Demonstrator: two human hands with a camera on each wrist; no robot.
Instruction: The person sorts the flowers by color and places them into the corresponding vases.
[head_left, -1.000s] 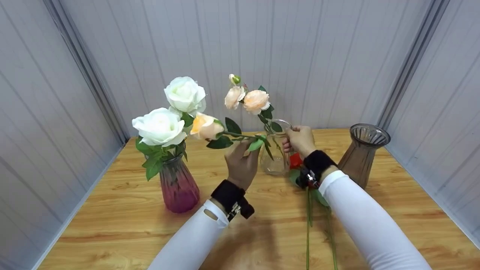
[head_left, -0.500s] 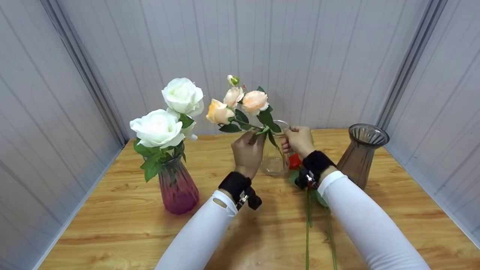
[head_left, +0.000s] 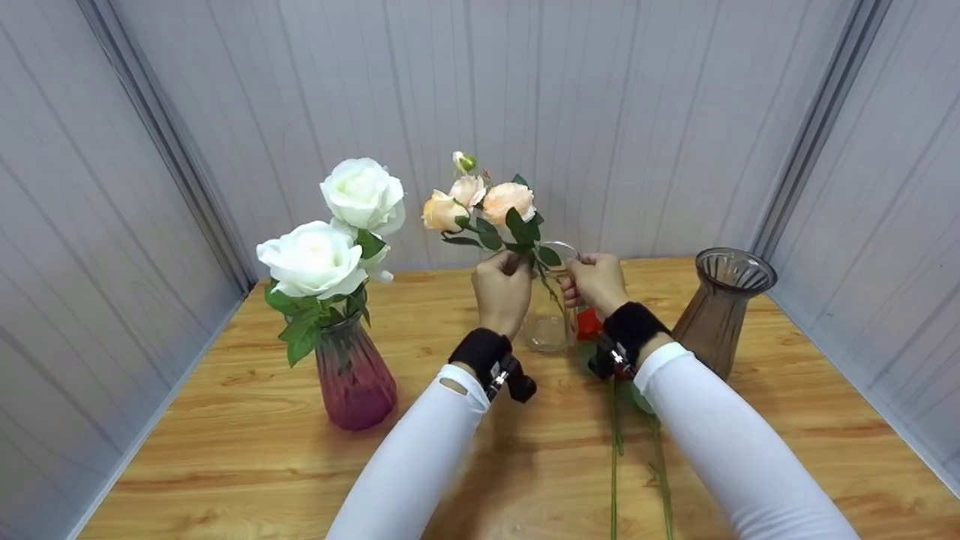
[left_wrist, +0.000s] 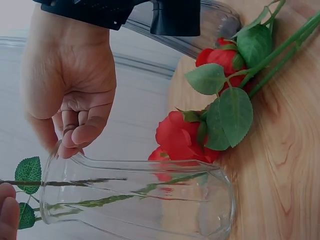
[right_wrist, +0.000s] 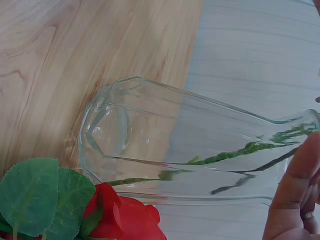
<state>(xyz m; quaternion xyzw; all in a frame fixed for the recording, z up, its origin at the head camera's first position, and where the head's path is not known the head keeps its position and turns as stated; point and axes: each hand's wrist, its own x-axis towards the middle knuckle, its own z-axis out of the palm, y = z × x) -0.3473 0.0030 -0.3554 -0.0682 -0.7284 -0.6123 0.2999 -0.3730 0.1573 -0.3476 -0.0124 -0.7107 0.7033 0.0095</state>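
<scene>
My left hand (head_left: 504,291) pinches the stem of a peach rose (head_left: 444,211) just above the mouth of a clear glass vase (head_left: 549,330). In the left wrist view that stem's lower end (left_wrist: 90,182) is inside the vase neck. A second stem reaches deeper into the glass; it belongs to the peach spray (head_left: 510,202) standing in the vase. My right hand (head_left: 598,282) grips the vase rim between thumb and fingers. Beside the vase lie red roses (left_wrist: 182,135) with green leaves, partly hidden by my right wrist in the head view.
At the left stands a pink ribbed vase (head_left: 355,382) holding white roses (head_left: 311,259). A brown glass vase (head_left: 720,315) is at the right, near my right forearm. Long green stems (head_left: 614,465) run toward the front of the wooden table (head_left: 247,465). Panelled walls surround it.
My left hand has moved right with the peach rose, which has swung more upright, bringing its stem end into the clear vase. My right hand stays on the rim.
</scene>
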